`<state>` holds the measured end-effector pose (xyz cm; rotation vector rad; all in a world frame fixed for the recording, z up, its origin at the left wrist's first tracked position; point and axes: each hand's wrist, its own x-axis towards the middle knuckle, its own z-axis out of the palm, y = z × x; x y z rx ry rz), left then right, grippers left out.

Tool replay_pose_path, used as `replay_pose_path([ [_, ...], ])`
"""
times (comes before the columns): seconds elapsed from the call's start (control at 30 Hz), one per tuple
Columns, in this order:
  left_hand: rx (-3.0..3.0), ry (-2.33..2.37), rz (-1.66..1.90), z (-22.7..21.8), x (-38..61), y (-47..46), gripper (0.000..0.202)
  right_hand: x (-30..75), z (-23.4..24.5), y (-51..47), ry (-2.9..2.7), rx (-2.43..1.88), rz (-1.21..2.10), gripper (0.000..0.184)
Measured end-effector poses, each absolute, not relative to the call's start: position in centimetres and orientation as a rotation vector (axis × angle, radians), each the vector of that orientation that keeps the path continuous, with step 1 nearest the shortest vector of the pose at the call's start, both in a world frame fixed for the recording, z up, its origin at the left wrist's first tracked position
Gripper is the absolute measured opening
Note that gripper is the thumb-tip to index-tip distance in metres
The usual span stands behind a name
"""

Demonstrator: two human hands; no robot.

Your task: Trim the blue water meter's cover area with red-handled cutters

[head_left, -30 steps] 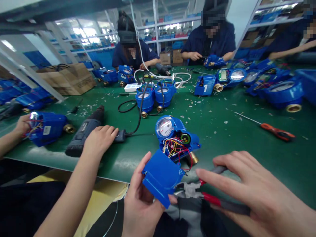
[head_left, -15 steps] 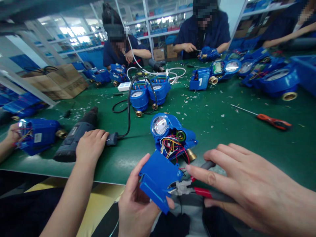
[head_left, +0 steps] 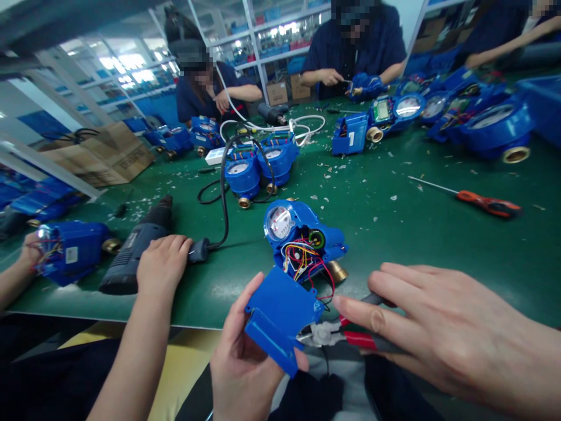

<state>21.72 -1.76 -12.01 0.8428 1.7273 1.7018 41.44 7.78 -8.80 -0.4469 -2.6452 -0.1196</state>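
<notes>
The flat blue plastic cover (head_left: 280, 318) is pinched at the table's near edge by the left hand (head_left: 245, 362), tilted up, wired by thin red leads (head_left: 326, 280) to the open blue water meter (head_left: 302, 237) just behind. Red-handled pliers (head_left: 350, 338) are gripped in the right hand (head_left: 442, 333), nose pointed left, right at the cover's right edge. A neighbour's hand (head_left: 163, 263) is rested on a dark power drill (head_left: 135, 254).

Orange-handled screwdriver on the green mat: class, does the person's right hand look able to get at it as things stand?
Probably yes, but not freely: the right hand is wrapped around red-handled pliers. The mat between it and the screwdriver looks bare apart from small scraps.
</notes>
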Motion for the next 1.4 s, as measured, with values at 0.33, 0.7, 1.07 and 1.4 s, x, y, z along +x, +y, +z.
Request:
replay_pose_path([
  [0.33, 1.084, 1.763, 1.647, -12.6, 20.3, -1.9, 0.083, 42.9, -10.1, 7.3, -2.575, -0.643, 0.1, 0.035],
  [0.7, 1.043, 1.724, 1.604, -12.3, 20.4, -1.9, 0.082, 41.3, -8.5, 7.6, -2.714, -0.532, -0.187, 0.047],
  [1.07, 0.842, 1.612, 1.656, -11.7, 21.2, -1.6, 0.081, 41.2, -7.9, 8.3, -2.727, -0.369, -0.2, 0.05],
  [1.4, 0.913, 1.68, 1.618, -11.9, 21.6, -1.7, 0.085, 41.7, -9.2, 7.7, -2.715, -0.436, -0.092, 0.041],
])
